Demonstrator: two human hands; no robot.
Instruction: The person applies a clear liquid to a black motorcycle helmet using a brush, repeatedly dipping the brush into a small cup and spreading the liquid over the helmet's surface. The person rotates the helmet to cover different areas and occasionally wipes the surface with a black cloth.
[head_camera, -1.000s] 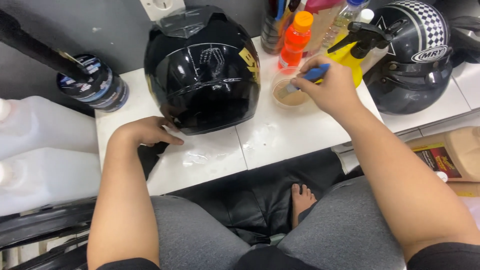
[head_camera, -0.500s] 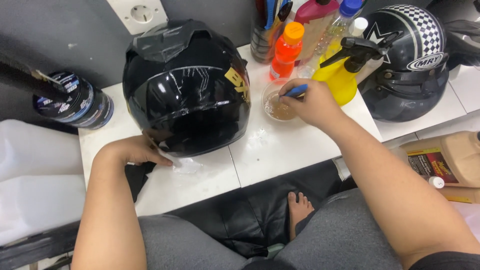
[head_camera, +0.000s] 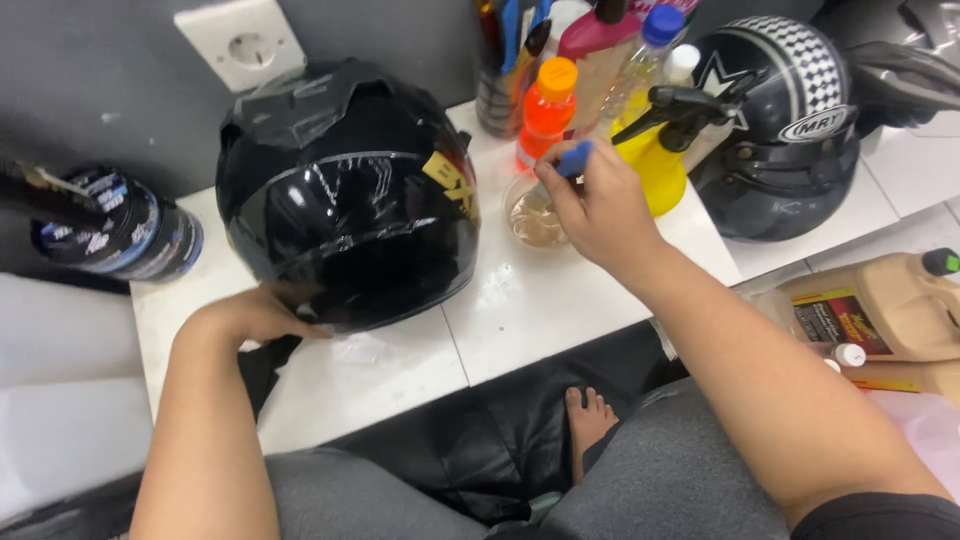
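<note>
A glossy black helmet (head_camera: 350, 195) with a yellow sticker sits on the white tiled bench (head_camera: 560, 300). My left hand (head_camera: 255, 315) rests against its lower front edge, fingers tucked under the rim. My right hand (head_camera: 600, 205) pinches a small blue tool (head_camera: 573, 158) just above a little clear cup (head_camera: 535, 215) of brownish liquid, to the right of the helmet.
Behind the cup stand an orange bottle (head_camera: 547, 110), a yellow spray bottle (head_camera: 655, 150) and a cup of brushes (head_camera: 505, 60). A second black helmet with chequered top (head_camera: 780, 130) is at the right. A dark tin (head_camera: 115, 225) sits left, a tan jug (head_camera: 870, 310) lower right.
My right hand has lifted the blue tool from inside the small cup to just above it. My left hand has slid closer under the helmet's rim.
</note>
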